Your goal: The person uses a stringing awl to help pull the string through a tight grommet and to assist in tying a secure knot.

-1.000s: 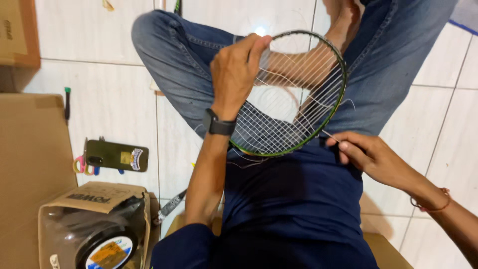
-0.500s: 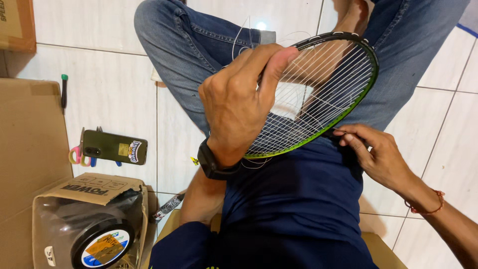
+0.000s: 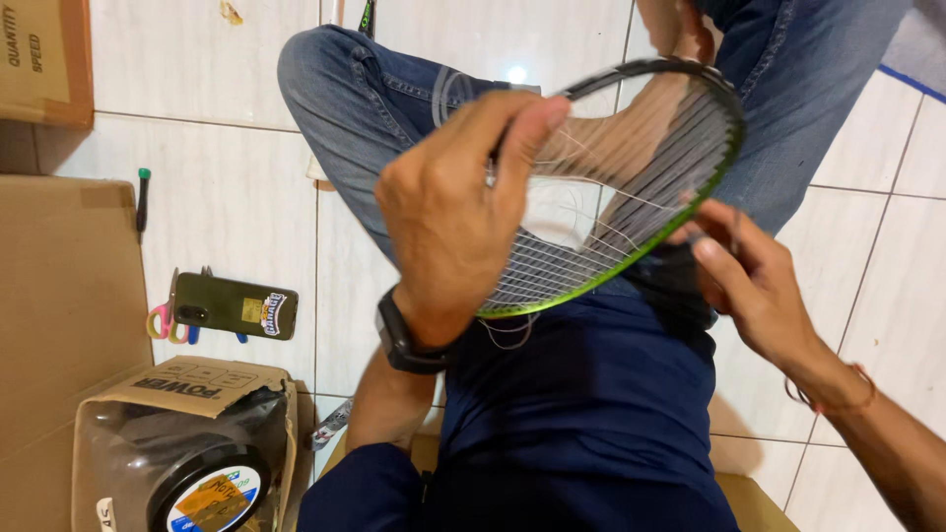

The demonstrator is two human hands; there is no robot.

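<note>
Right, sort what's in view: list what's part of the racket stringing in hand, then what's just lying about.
In hand:
- black and green racket head, part-strung with white string
- left hand gripping across its strings
- right hand at its lower rim

Lying about:
- dark green phone on the white tiles
- scissors with coloured handles under it
- green-tipped tool
- brown cardboard box

one head view looks steeply down, close over the lap and tiled floor (image 3: pixel 227 187).

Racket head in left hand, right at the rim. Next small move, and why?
Probably draw the loose string taut with the right hand. The left hand grips the racket frame across the strings, the right pinches at the rim, and slack hangs below the frame.
</note>
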